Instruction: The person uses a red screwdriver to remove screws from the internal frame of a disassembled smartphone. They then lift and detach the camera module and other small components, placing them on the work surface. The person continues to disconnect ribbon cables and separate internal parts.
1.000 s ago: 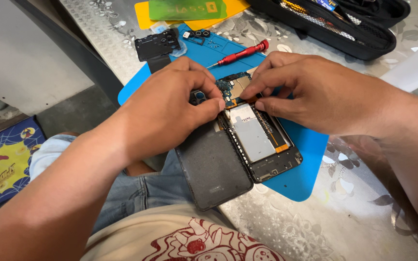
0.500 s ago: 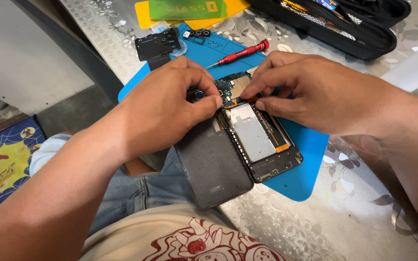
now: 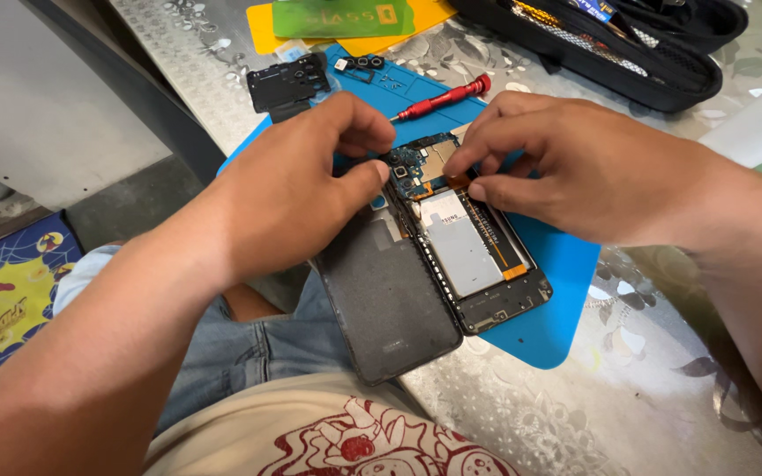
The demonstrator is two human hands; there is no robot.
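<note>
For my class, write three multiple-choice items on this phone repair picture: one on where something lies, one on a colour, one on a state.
1. Where does the screwdriver lie?
A. On the blue mat, beyond the hands
B. In the black tool case
C. On the floor

2. What colour is the screwdriver's handle?
A. Green
B. Red
C. White

3. In what state is the phone?
A. Closed, screen up
B. Still wrapped
C. Opened, its battery and circuit board showing

Answers:
1 A, it rests on the mat's far part, outside the case.
2 B, the handle is plainly red.
3 C, the dark back cover lies beside the phone, and the left hand and right hand pinch at the bared board.
</note>
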